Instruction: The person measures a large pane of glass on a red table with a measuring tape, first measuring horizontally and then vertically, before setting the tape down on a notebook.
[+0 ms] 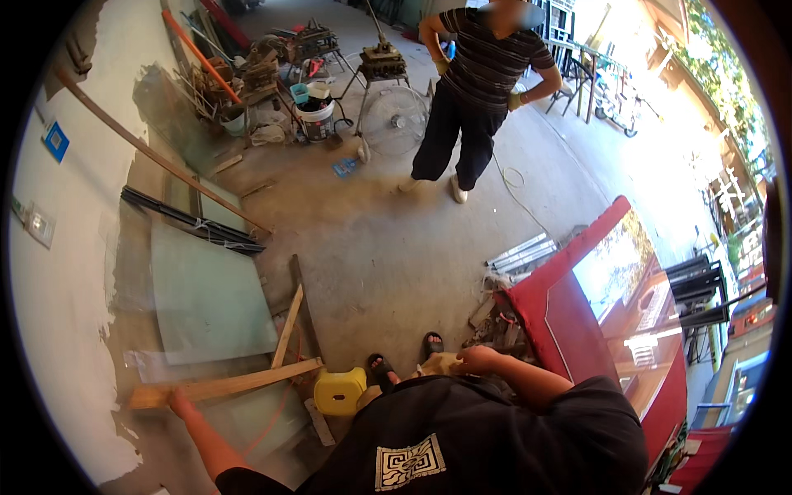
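Note:
At the left, my left hand point(179, 404) is closed on the lower edge of a long wooden board point(239, 383), near its wide end. The board slants in front of glass sheets against the wall, and its far end reaches toward a yellow plastic stool point(340, 392). A second, narrower wooden strip point(287, 328) stands behind it. My right hand point(478, 360) is held close to my body, its fingers curled. Whether anything lies inside those fingers is hidden. Tan cloth point(441, 365) shows below that hand.
Another person point(487, 74) stands ahead, hands on hips, beside a round fan point(396, 121). A red-covered table with a glass sheet point(615, 272) stands at my right, metal strips point(524, 252) beyond it. Frosted glass point(210, 297) leans at the left. A white bucket point(316, 124) sits farther back.

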`<action>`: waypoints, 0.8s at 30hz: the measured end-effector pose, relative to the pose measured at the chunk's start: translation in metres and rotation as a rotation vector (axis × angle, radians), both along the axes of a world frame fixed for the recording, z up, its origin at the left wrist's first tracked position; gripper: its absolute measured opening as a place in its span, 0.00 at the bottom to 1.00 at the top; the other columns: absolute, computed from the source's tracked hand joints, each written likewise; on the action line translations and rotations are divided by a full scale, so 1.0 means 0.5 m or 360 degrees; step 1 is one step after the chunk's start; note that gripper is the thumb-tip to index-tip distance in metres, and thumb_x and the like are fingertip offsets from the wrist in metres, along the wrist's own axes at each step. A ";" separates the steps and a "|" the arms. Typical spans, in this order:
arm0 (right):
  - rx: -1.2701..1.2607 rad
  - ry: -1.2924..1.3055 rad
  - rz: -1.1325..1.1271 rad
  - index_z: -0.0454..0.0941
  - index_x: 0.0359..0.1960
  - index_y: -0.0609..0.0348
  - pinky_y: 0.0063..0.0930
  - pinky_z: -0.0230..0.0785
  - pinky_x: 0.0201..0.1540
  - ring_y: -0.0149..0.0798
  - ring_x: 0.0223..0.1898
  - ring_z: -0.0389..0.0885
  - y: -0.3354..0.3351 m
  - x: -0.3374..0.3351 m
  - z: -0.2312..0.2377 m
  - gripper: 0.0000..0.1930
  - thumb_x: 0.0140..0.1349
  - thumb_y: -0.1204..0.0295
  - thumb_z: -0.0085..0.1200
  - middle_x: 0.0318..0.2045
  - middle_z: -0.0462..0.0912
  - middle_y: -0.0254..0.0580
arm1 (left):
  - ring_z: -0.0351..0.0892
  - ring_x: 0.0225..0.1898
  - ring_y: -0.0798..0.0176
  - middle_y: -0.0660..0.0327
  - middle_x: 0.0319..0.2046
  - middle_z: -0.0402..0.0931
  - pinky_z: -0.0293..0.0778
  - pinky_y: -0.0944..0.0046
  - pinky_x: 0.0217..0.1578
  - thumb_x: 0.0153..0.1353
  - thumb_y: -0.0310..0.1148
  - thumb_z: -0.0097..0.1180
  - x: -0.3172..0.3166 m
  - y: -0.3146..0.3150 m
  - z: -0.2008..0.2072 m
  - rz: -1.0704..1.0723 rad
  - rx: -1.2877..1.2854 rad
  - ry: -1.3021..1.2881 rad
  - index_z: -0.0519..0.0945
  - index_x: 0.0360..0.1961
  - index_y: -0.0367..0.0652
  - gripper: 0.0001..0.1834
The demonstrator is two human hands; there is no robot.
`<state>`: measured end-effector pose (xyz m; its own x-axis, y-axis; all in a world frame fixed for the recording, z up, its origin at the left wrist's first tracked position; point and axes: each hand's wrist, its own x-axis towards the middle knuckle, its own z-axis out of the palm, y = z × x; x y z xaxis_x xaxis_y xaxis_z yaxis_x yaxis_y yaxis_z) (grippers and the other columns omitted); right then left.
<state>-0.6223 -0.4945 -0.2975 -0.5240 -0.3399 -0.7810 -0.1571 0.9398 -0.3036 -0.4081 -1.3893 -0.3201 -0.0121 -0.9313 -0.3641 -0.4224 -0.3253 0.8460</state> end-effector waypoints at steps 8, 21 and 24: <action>-0.0028 0.0088 -0.0043 0.84 0.54 0.58 0.48 0.75 0.53 0.57 0.51 0.84 0.083 0.018 -0.084 0.32 0.64 0.41 0.56 0.50 0.87 0.50 | 0.79 0.49 0.56 0.57 0.53 0.81 0.76 0.53 0.51 0.68 0.42 0.58 0.016 -0.028 -0.026 0.0084 -0.0178 0.0388 0.80 0.57 0.38 0.23; -0.1973 0.0468 0.0906 0.86 0.51 0.50 0.49 0.71 0.60 0.52 0.57 0.79 -0.687 -0.201 0.369 0.25 0.65 0.44 0.58 0.46 0.85 0.46 | 0.85 0.51 0.47 0.52 0.49 0.86 0.78 0.50 0.54 0.67 0.46 0.60 -0.647 0.922 -0.119 -0.2835 -0.0159 -0.0403 0.80 0.62 0.48 0.26; -0.1285 0.0068 0.0831 0.86 0.44 0.55 0.50 0.70 0.59 0.53 0.53 0.81 -0.612 -0.253 0.346 0.27 0.73 0.45 0.43 0.48 0.84 0.49 | 0.81 0.55 0.42 0.51 0.53 0.84 0.77 0.47 0.56 0.67 0.43 0.60 -0.796 1.127 0.002 -0.3062 -0.0662 -0.0448 0.77 0.64 0.48 0.26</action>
